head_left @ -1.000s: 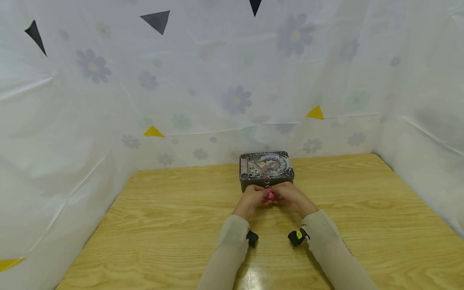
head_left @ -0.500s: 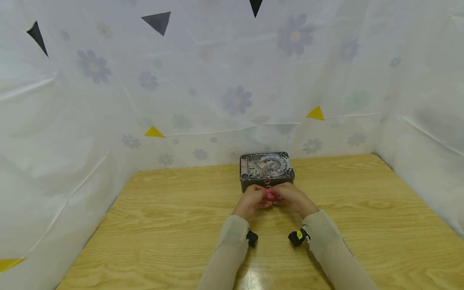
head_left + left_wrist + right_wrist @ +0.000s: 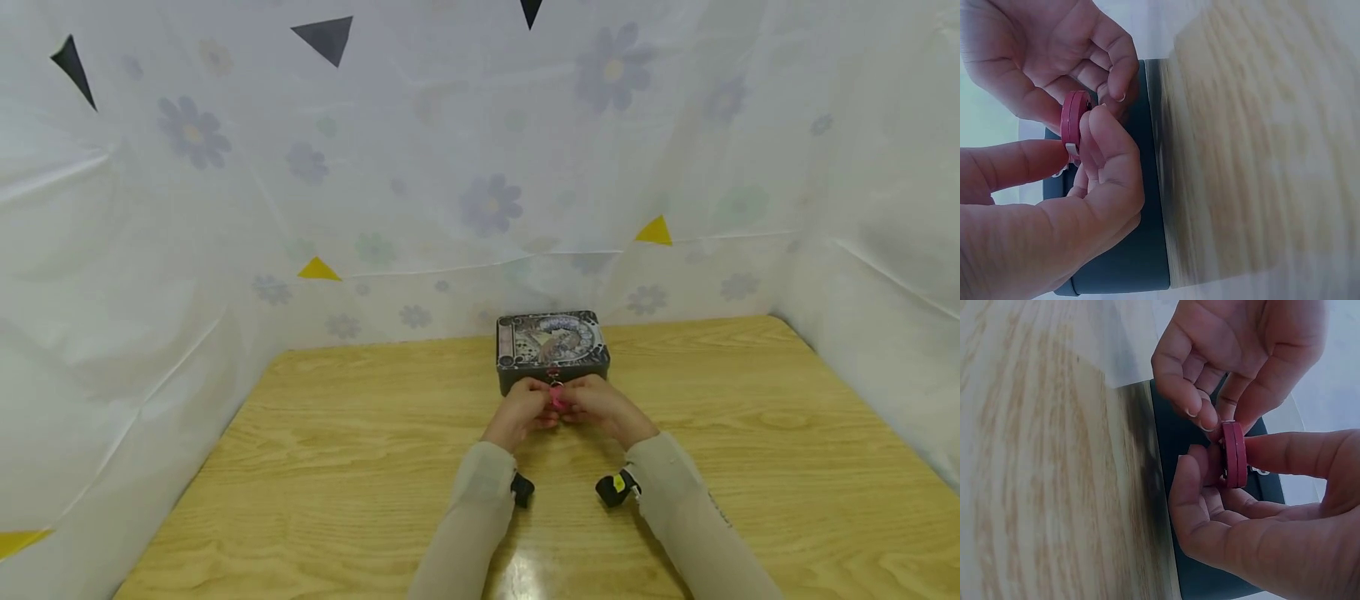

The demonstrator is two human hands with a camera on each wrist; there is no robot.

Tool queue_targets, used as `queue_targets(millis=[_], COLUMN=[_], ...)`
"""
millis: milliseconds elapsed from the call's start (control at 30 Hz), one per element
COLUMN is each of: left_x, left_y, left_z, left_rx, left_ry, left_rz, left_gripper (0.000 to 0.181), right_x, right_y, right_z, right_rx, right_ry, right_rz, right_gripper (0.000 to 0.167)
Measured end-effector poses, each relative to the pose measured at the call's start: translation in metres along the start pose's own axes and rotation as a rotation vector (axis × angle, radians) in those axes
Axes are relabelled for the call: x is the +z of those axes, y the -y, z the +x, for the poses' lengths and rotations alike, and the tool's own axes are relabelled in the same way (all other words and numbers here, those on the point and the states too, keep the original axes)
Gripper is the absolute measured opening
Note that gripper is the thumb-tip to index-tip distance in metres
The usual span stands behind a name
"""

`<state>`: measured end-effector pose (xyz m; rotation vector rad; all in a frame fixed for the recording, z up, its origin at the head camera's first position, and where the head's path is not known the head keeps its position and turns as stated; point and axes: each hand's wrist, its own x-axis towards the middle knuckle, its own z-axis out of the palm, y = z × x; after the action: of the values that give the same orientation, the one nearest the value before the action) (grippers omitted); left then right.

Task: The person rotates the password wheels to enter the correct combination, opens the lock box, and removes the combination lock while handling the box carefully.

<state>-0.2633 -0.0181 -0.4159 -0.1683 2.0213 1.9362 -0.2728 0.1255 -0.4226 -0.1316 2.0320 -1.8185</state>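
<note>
A dark tin box (image 3: 551, 342) with a printed lid lies at the back of the table. At its front side is a round pink-red object (image 3: 558, 397), with a small metal ring above it. The left hand (image 3: 522, 410) pinches this object from the left, the right hand (image 3: 602, 405) from the right. In the left wrist view the red disc (image 3: 1072, 119) stands on edge between thumb and fingers of the left hand (image 3: 1072, 206). From the right wrist view, the right hand (image 3: 1272, 519) holds the disc (image 3: 1234, 453) too; a small metal piece shows behind it.
The wooden table (image 3: 360, 433) has a white flowered curtain (image 3: 420, 167) behind it and sheeting on both sides. Black and yellow triangles mark the curtain. Black wrist devices (image 3: 615, 490) show below the hands at the sleeves.
The pink-red object has turned slightly between the fingers, which have shifted a little. Both arms and the box stay nearly where they were.
</note>
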Motion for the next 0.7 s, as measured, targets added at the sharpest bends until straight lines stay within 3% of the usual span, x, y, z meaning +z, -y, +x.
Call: queue_targets(millis=[333,700], left_x=[0.0001,0.0008], left_y=[0.0015,-0.0006], left_z=[0.0040,0.0053], left_rx=[-0.006,-0.035], left_ry=[-0.003,0.021], left_rz=[0.013,-0.001], left_gripper=[0.017,0.025], right_x=[0.0000,0.0016], right_y=[0.0015,0.0051], right_z=[-0.0016,-0.0003], right_rx=[0.001,0.046], right_ry=[0.004,-0.086], right_rz=[-0.008,0.021], right_gripper=[0.036,0.034])
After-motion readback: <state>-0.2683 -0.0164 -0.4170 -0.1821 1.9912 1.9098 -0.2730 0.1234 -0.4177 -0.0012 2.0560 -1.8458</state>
